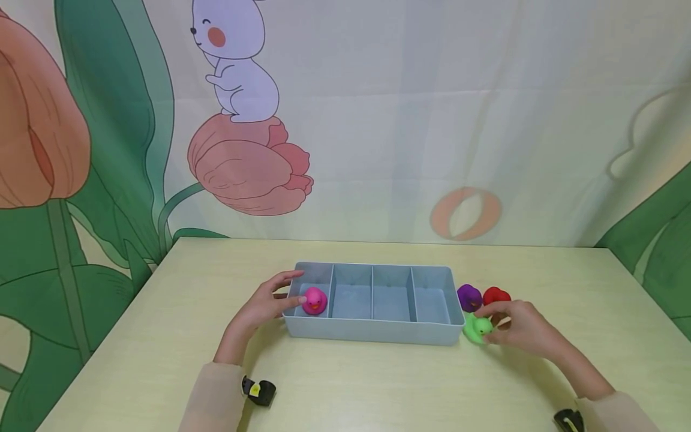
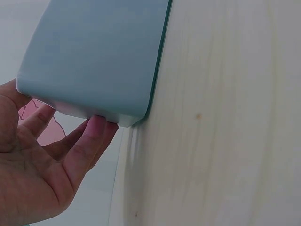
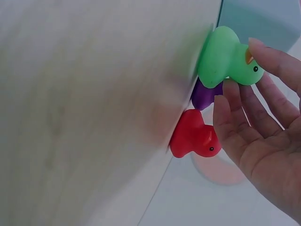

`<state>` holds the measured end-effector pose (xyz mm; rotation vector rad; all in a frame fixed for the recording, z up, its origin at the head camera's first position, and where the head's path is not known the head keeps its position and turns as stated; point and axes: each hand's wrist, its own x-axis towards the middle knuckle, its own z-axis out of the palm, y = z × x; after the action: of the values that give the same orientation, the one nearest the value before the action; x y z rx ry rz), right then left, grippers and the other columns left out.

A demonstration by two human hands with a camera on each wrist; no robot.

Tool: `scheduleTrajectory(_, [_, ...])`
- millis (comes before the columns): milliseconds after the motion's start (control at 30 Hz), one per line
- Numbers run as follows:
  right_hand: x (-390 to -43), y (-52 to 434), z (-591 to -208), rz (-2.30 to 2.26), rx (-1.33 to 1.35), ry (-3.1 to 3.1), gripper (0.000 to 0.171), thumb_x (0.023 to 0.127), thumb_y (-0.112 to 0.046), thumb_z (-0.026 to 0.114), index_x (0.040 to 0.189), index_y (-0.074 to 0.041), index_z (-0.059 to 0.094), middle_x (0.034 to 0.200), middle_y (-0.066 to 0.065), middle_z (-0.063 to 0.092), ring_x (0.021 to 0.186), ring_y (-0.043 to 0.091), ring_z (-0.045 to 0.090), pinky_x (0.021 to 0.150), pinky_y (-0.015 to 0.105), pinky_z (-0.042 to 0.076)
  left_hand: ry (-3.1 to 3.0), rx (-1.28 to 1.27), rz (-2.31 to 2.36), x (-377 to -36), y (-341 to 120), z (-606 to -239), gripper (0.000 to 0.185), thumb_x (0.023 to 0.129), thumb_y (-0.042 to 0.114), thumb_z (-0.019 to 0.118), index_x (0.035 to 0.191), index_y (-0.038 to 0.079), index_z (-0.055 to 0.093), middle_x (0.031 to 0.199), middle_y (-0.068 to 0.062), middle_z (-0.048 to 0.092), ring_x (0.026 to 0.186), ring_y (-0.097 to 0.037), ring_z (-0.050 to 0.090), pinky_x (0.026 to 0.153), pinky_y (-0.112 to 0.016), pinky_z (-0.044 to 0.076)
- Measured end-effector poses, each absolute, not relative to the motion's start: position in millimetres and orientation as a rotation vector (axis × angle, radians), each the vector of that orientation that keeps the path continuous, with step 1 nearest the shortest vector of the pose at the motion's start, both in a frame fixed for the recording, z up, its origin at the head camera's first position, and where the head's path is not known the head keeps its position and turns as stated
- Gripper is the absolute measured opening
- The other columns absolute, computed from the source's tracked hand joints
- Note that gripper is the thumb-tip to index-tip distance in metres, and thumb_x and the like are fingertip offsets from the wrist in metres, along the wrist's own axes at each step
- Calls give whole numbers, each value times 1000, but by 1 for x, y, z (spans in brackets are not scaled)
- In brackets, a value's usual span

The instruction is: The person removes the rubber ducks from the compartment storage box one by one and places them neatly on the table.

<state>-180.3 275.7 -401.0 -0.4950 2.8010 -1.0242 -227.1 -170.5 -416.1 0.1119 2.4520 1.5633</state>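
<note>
While the left hand (image 1: 263, 307) lies at the nine o'clock end of the tray (image 1: 372, 339), its fingers are straight and relaxed, grasping nothing. The left wrist view shows the fingertips (image 2: 96, 127) touching the tray's (image 2: 94, 52) rounded corner, with the thumb set against the outer wall. A tan sleeve (image 1: 216, 396) covers that forearm, and a small black device (image 1: 259, 390) sits at the wrist.

Four compartments divide the grey-blue tray, which stands on the pale wooden table (image 1: 162, 336). A pink duck (image 1: 315, 300) sits in the compartment nearest nine o'clock, just beside the left fingertips.

Just beyond the tray's three o'clock end stand three more ducks, close together. The purple duck (image 1: 469, 297) is nearest the tray wall, with the red duck (image 1: 496, 296) at its three o'clock. The green duck (image 1: 477, 327) stands at six o'clock of the purple one, against the tray's near corner.

Over the green duck rests the right hand (image 1: 520, 329). The right wrist view shows its fingers (image 3: 270, 59) lightly curled about the green duck's (image 3: 225, 59) head, touching at the beak and under the neck; a firm grip cannot be confirmed. The red duck (image 3: 193, 136) lies just beside the lower fingers, and the purple duck (image 3: 205, 95) is half hidden between the other two.

A printed backdrop (image 1: 378, 120) with tulips and a rabbit hangs at twelve o'clock behind the table.
</note>
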Motion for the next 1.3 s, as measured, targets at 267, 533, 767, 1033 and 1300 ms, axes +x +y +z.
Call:
scheduleTrajectory(267, [-183,277,-404,-995,-519,2825,34,64,-4,80,95,1,67,90,6,63,78,18,54,65,24,52,2451,117,1562,-227,-171,-417,58,82,25,67,134,22,43,141,-17,32,124,-44,36,86,-51,45])
scheduleTrajectory(533, [-186,279,-406,-991,-511,2815,36,64,-5,80,96,1,66,90,6,62,78,18,55,62,19,50,2443,117,1568,-228,-172,-418,58,82,25,68,134,22,44,140,-17,34,123,-44,38,83,-48,46])
scheduleTrajectory(767, [-186,279,-405,-996,-529,2817,36,64,-4,80,96,1,66,88,5,62,77,18,55,62,19,50,2441,120,1577,-228,-171,-416,57,82,24,68,134,21,44,141,-17,33,123,-44,38,84,-48,46])
scheduleTrajectory(1033, [-179,279,-396,-1071,-492,2890,44,67,-9,79,107,-1,64,100,13,63,86,25,58,72,33,53,2443,116,1570,-228,-170,-417,57,82,24,68,134,22,44,141,-18,33,123,-44,38,85,-50,46])
scheduleTrajectory(1300, [-174,268,-382,-1207,-555,2882,45,70,-7,77,111,2,61,106,18,61,90,31,60,75,35,52,2439,114,1573,-228,-171,-417,57,82,24,68,133,22,45,141,-17,33,123,-43,37,84,-48,46])
